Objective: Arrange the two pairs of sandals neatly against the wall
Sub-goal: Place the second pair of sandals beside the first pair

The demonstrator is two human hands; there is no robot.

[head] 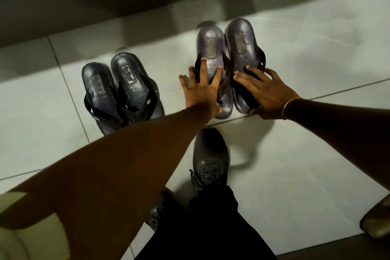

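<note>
Bare left forearm (118,164), both hands' splayed fingers flat on glossy brown sandals (230,63).

four sandals (213,65) sit on the floor (295,154), in two pairs. two hands (202,88) and two laced shoes (211,158) show.

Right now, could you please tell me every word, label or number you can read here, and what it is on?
No text can be read.
Black pair: a brand plate on each heel, lettering too blurred; small print under the right plate, too small to read.
Brown pair: a brand plate on each heel, too blurred; faint print under the right plate, illegible.
Laced shoe: no markings visible.
</note>
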